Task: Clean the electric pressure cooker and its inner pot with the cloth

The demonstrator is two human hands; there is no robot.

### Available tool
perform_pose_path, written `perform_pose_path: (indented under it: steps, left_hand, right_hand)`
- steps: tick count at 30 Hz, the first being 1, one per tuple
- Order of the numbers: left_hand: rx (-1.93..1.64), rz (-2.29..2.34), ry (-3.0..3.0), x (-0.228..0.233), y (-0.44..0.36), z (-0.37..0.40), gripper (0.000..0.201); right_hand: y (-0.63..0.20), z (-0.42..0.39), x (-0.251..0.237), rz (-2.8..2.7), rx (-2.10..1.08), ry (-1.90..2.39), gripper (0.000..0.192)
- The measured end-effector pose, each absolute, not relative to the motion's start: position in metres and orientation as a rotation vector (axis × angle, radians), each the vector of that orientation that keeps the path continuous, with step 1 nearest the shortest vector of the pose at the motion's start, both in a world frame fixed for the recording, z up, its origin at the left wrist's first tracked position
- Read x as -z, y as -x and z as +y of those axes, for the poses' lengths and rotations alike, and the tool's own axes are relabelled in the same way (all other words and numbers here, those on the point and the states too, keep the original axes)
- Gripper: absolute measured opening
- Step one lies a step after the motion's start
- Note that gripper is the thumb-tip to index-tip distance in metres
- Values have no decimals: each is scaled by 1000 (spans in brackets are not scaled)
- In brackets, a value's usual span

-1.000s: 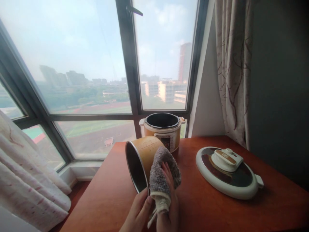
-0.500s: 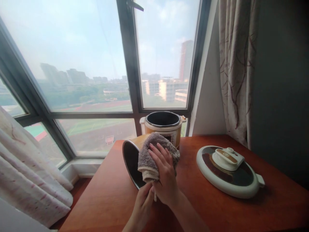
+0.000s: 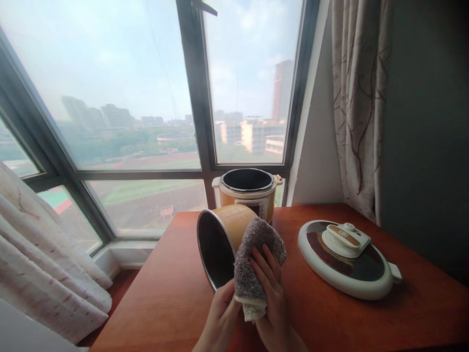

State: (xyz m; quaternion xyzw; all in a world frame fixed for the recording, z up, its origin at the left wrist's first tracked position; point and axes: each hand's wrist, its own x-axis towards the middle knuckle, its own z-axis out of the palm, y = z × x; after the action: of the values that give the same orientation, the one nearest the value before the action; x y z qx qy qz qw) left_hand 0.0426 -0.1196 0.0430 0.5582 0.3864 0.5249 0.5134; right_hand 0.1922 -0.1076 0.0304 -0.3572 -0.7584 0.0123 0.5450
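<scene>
Right hand [image 3: 273,288] lies flat, fingers spread, pressing a grey towel [image 3: 256,259] against the outer wall of the inner pot [image 3: 223,234]; the palm and fingers cover the towel's lower right part, and the towel's pale hem hangs just below the fingertips' base. It is not a closed grip: the hand is open and pushing the cloth onto the metal.

Left hand [image 3: 220,320] sits just left of the right hand, touching the pot's rim at its lowest point, fingers curled up onto the edge. How far the fingers wrap inside cannot be told.

The inner pot lies tipped on its side on the wooden table [image 3: 164,303], its dark mouth facing left and toward the person, directly above the left hand and left of the right hand. Its tan outer wall shows above the towel.

Beyond both hands, touching or just behind the pot, stands the cooker base [image 3: 249,193], open on top, by the window [image 3: 128,98]. Well to the right of the right hand lies the cooker lid [image 3: 346,256], flat on the table. A curtain [image 3: 357,98] hangs beyond the lid.
</scene>
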Motion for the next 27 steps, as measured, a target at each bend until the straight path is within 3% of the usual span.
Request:
perform_pose_path:
  steps: [6, 18, 27]
  left_hand:
    - [-1309, 962, -1234, -51, -48, -120, 48]
    - [-1417, 1007, -1005, -71, -62, -110, 46]
    - [-1457, 980, -920, -69, -75, -115, 48]
  right_hand:
    - [-193, -114, -13, -1741, 41, 862, 54]
    - [-183, -121, 33, -1721, -14, 938, 64]
    - [-177, -102, -36, -1558, -155, 947, 56]
